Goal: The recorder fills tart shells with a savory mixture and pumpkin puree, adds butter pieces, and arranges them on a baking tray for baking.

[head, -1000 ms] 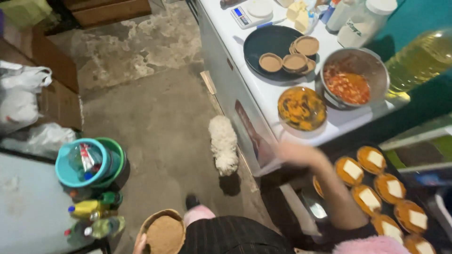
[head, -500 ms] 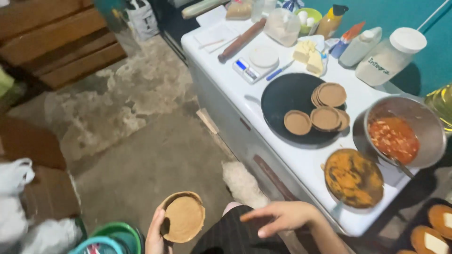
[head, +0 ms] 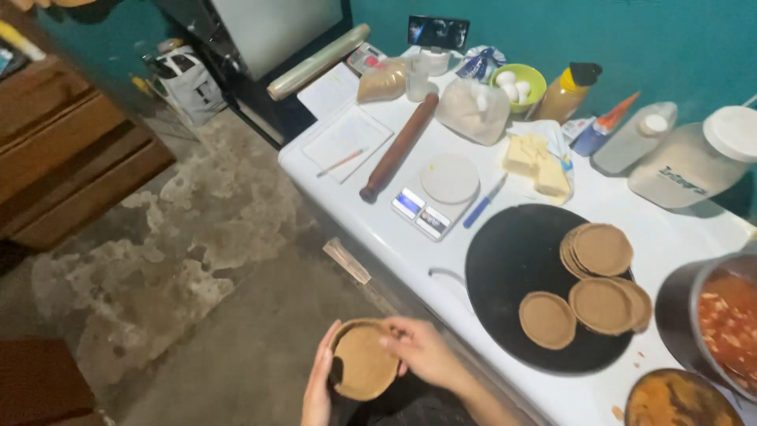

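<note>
My left hand [head: 317, 386] cups a small round tin lined with brown dough [head: 364, 360] from below, low in the head view. My right hand [head: 422, 349] rests on the tin's right rim, fingers pressing the dough. Both hands hold it in front of the white counter [head: 378, 213]. On the counter to the right lies a black round tray [head: 505, 268] with several flat brown dough discs [head: 601, 251].
A wooden rolling pin [head: 398, 148], a kitchen scale [head: 438, 193], butter blocks [head: 536, 162], a green bowl of eggs [head: 516, 83], bottles and a white-lidded jar [head: 694, 162] crowd the counter. A pot of red sauce [head: 721, 315] sits far right. Wooden steps [head: 71, 158] stand left over bare concrete floor.
The view swung up and left along the counter. My right hand came back from the counter side and now sits on the dough tin that my left hand was holding alone.
</note>
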